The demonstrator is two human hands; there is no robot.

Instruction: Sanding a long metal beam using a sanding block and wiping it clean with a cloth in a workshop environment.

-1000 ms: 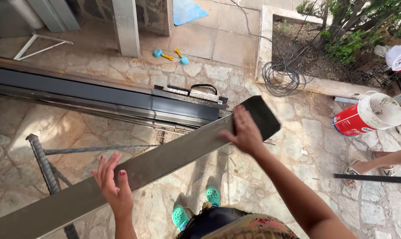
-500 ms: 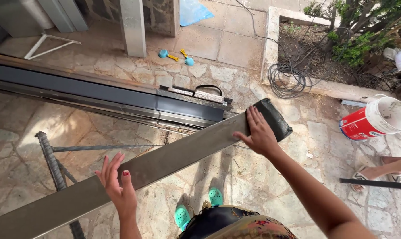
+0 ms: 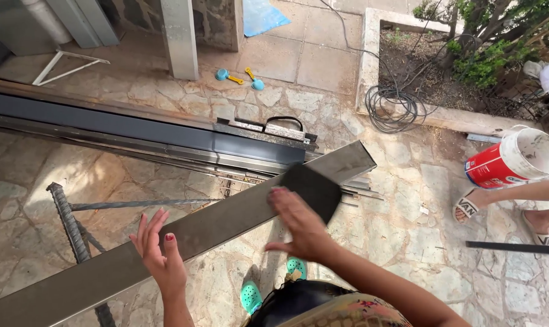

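So the person is looking down at a long flat metal bar (image 3: 226, 227) that runs diagonally across the view, low at the bottom left and rising to its squared-off end at the upper right, above a stone-paved patio (image 3: 408, 242). The right hand (image 3: 299, 227) lies palm down on the bar, fingers loosely spread, pressing a dark abrasive sheet (image 3: 311, 188) flat against the top face near the raised end. It isn't gripping anything, just laid flat on the sheet. The left hand (image 3: 159, 257) is further down the bar, fingers spread open and pointing up, resting against the near edge rather than wrapped around it.

Behind the bar lies a stack of long dark metal profiles (image 3: 141, 136) on the ground, with a black handle (image 3: 285, 121) showing at their right end. A ribbed steel rod (image 3: 68, 224) pokes out under the bar on the left. Down below you can see the person's teal clogs (image 3: 250, 297). Off to the right there's a red and white bucket (image 3: 517, 160), someone else's sandalled foot (image 3: 468, 206), and a coil of black cable (image 3: 392, 109) by the planter. Two small blue tools (image 3: 238, 75) lie near a pillar.
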